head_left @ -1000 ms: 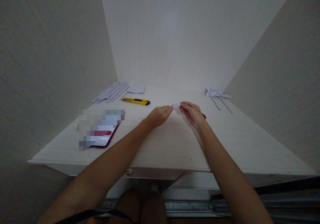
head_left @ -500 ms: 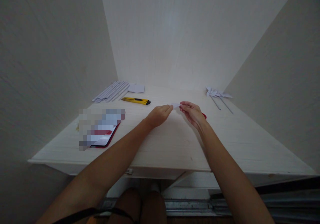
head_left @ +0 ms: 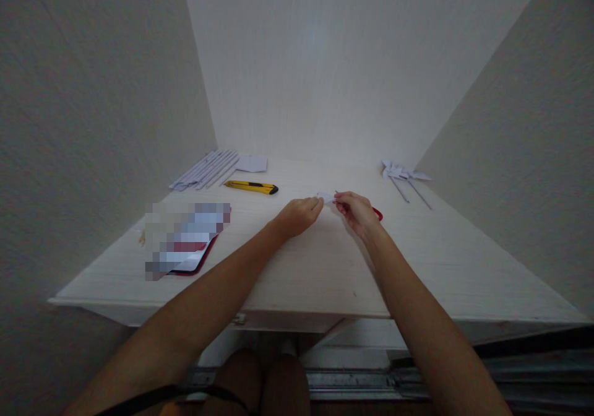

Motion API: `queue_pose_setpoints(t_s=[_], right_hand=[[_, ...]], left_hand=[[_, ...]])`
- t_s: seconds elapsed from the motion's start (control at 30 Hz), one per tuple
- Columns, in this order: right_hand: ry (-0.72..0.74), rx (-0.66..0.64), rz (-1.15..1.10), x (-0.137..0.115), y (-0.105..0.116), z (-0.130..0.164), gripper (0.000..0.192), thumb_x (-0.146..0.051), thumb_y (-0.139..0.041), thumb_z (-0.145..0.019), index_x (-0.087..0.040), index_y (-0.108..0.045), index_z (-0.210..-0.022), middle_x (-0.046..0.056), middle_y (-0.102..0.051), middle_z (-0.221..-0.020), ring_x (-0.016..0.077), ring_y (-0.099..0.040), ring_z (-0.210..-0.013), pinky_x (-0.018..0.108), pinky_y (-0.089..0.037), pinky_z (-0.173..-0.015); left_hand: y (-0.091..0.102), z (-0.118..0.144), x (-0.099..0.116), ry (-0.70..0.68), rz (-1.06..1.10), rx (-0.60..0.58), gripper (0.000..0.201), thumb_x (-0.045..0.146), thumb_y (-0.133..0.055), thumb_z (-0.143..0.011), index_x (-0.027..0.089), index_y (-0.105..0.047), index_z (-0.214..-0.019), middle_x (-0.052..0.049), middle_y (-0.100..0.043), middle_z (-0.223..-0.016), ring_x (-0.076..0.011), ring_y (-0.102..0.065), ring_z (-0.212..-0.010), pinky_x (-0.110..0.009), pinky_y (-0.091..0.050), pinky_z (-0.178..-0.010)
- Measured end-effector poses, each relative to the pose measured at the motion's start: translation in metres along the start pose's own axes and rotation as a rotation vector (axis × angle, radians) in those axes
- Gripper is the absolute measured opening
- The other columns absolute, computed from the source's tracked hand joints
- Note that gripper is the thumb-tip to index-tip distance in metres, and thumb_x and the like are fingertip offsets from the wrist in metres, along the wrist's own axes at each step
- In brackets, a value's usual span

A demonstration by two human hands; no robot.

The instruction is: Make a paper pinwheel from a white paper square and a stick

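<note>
- Left hand [head_left: 301,216]: fingers narrowed to a pinch on the left end of a small white paper piece [head_left: 327,197], whose folds are too small to read.
- Right hand [head_left: 356,210]: fingertips pinched together at the paper's right end; the paper spans the gap between the hands, above the pale wood-grained surface [head_left: 297,267].
- Change: compared with half a second ago, the right fingers are more curled, the paper's outline is altered, and a thin dark tip shows above the right fingertips. Judged from this, handling of the paper is under way, not finished.
- Red curved object [head_left: 378,214]: beside the right wrist, partly hidden; whether held or lying cannot be told.
- Two white paper pinwheels on thin sticks [head_left: 400,173]: lying at far right.
- Yellow-and-black utility knife [head_left: 251,187]: far left, apart from both hands.
</note>
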State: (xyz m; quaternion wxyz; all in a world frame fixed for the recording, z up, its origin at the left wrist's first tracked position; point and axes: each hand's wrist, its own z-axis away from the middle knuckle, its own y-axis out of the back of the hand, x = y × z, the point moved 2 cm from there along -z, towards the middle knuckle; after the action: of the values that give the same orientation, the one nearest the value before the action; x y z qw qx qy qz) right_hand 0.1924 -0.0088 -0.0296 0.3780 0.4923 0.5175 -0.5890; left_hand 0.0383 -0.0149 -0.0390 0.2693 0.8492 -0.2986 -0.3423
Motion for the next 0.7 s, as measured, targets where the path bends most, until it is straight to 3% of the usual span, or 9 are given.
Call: queue_pose_setpoints(t_s=[0.2, 0.37, 0.43, 0.53, 0.6, 0.7], right_hand=[[0.077, 0.117, 0.142, 0.005, 0.003, -0.002, 0.008, -0.009, -0.05, -0.053, -0.015, -0.054, -0.049, -0.003, -0.049, -0.041, 0.0057, -0.037, -0.038, 0.021, -0.023, -0.039], [0.217, 0.305, 0.346, 0.004, 0.021, -0.013, 0.01, -0.017, -0.045, -0.059, -0.016, -0.055, -0.056, -0.003, -0.049, -0.044, 0.0081, -0.038, -0.04, 0.022, -0.027, -0.041], [0.313, 0.25, 0.387, 0.0, 0.023, -0.015, 0.017, -0.019, -0.045, -0.062, -0.016, -0.061, -0.068, -0.001, -0.056, -0.054, 0.0094, -0.044, -0.046, 0.022, -0.033, -0.045], [0.448, 0.019, 0.483, -0.006, 0.016, -0.011, 0.024, -0.018, -0.053, -0.062, -0.017, -0.066, -0.083, 0.003, -0.064, -0.078, 0.0114, -0.054, -0.064, 0.024, -0.041, -0.059], [0.485, -0.111, 0.524, -0.007, 0.009, -0.007, 0.022, -0.019, -0.058, -0.063, -0.018, -0.067, -0.084, 0.004, -0.066, -0.086, 0.0132, -0.056, -0.073, 0.026, -0.043, -0.066], [0.506, -0.177, 0.496, -0.006, 0.005, -0.004, 0.015, -0.024, -0.062, -0.066, -0.02, -0.069, -0.078, 0.004, -0.067, -0.083, 0.0145, -0.058, -0.077, 0.027, -0.044, -0.069]], left_hand=[[-0.001, -0.001, 0.004, 0.003, 0.032, -0.054, 0.027, 0.006, -0.032, -0.085, 0.002, -0.052, -0.103, -0.012, -0.062, -0.08, -0.0168, -0.06, -0.072, -0.026, -0.049, -0.058], [-0.005, 0.004, -0.004, 0.136, 0.098, -0.019, 0.029, 0.008, -0.029, -0.086, 0.005, -0.054, -0.101, -0.011, -0.061, -0.076, -0.0161, -0.06, -0.068, -0.025, -0.048, -0.055], [-0.007, 0.005, -0.009, 0.206, 0.159, 0.034, 0.028, 0.011, -0.029, -0.088, 0.007, -0.056, -0.096, -0.009, -0.061, -0.072, -0.0148, -0.059, -0.065, -0.025, -0.048, -0.056], [-0.006, 0.006, -0.014, 0.287, 0.283, 0.161, 0.026, 0.017, -0.034, -0.088, 0.009, -0.059, -0.089, -0.006, -0.061, -0.067, -0.0125, -0.058, -0.062, -0.024, -0.048, -0.06], [-0.003, 0.005, -0.015, 0.321, 0.371, 0.237, 0.024, 0.019, -0.038, -0.088, 0.009, -0.06, -0.088, -0.006, -0.062, -0.066, -0.0114, -0.058, -0.062, -0.023, -0.048, -0.062], [-0.001, 0.004, -0.013, 0.348, 0.479, 0.277, 0.023, 0.02, -0.042, -0.086, 0.009, -0.062, -0.087, -0.005, -0.063, -0.064, -0.0106, -0.058, -0.059, -0.023, -0.048, -0.062]])
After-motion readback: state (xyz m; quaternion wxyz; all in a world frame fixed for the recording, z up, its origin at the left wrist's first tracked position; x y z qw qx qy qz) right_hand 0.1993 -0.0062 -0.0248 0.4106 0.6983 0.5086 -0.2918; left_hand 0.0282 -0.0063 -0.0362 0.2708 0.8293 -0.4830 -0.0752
